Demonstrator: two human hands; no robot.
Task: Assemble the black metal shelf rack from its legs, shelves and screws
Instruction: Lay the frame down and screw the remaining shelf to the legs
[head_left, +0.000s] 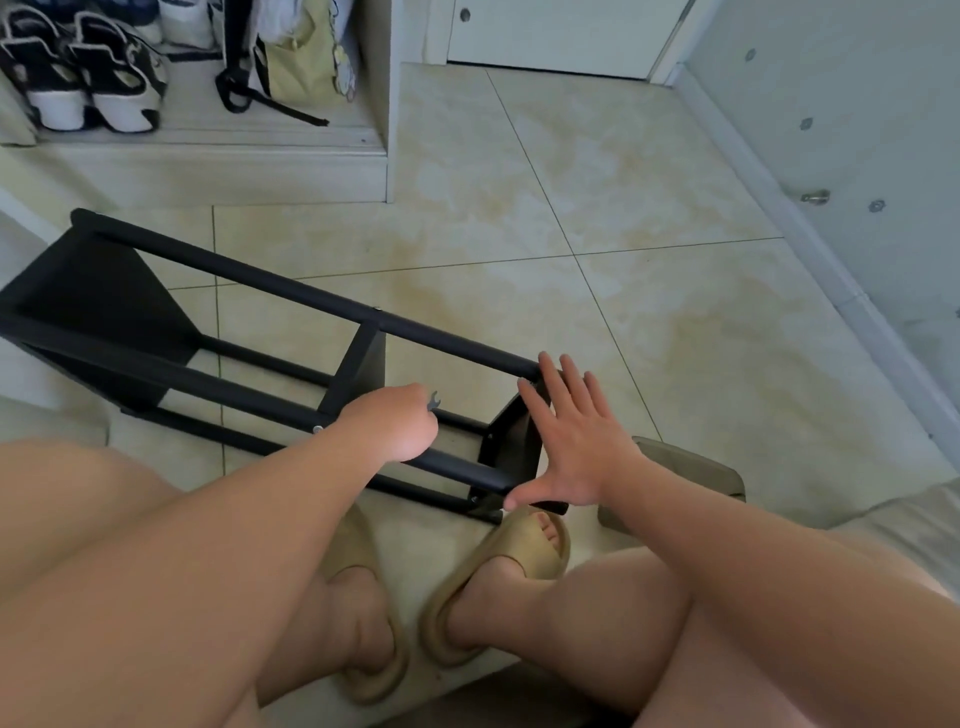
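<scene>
The black metal rack lies on its side on the tiled floor, just ahead of the seated person's feet. Its long legs run from far left towards near right. Three panels sit between the legs: a far shelf, a middle shelf and a near end shelf.

The left hand is over the near upper leg, its grip clamped on a small wrench whose open-ended head projects past the knuckles. A silver screw head shows on that leg just beside the left wrist.

The right hand has its grip apart, fingers straight and spread across the near end shelf. Its fingertips are at the end of the far upper leg. Whether the palm bears on the panel cannot be told.

Both feet wear tan slippers. Shoes and a yellow bag stand in an open cabinet at far left.
</scene>
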